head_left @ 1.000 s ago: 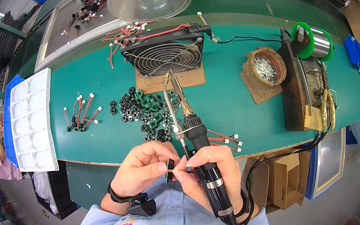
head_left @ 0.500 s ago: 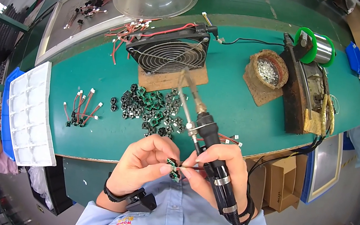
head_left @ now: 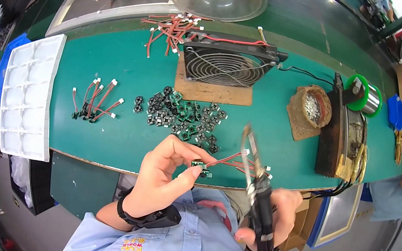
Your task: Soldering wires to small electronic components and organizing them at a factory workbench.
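My left hand (head_left: 165,173) pinches a small green circuit board (head_left: 199,164) with a black part on it between thumb and fingertips, over the table's front edge. From beside the board a red-and-black wire lead (head_left: 227,158) runs right to a white plug; whether it is joined to the board I cannot tell. My right hand (head_left: 282,213) is closed round a black soldering iron (head_left: 264,210), whose blurred metal tip and feed tube point up and away from me. Just beyond my left hand lies a pile of small boards and black square parts (head_left: 181,114).
Behind the pile stands a black fan (head_left: 227,63) on a wooden block. At right are a solder pot (head_left: 310,105), a solder spool (head_left: 368,97) and a metal stand (head_left: 333,142). Finished-looking leads (head_left: 96,102) and a white tray (head_left: 30,97) lie left. Co-workers sit at both sides.
My right hand has let go of the wire by the board and drawn right with the soldering iron. The left hand keeps the board. The whole view has shifted slightly.
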The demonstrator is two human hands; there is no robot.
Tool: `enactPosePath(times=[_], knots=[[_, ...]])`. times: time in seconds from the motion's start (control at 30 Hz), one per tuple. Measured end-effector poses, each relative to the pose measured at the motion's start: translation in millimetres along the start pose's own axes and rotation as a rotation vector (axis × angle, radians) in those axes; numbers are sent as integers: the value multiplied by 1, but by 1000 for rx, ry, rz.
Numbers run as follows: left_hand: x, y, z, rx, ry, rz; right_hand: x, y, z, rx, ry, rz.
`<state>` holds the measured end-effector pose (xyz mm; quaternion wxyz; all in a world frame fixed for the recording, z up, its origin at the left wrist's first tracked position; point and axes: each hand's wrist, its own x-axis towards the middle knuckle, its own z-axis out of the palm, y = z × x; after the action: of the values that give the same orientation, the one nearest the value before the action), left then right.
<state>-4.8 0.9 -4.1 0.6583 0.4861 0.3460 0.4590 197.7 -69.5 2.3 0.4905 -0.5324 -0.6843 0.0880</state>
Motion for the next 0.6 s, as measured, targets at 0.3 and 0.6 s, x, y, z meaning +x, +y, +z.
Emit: enactPosePath(times=[0.3,0.6], knots=[[4,-5,-2,53,107,70,-14,-4,-5,89,-214,-75],[2,-2,-5,94,86,47,-12,-3,-1,112,-249,-73]])
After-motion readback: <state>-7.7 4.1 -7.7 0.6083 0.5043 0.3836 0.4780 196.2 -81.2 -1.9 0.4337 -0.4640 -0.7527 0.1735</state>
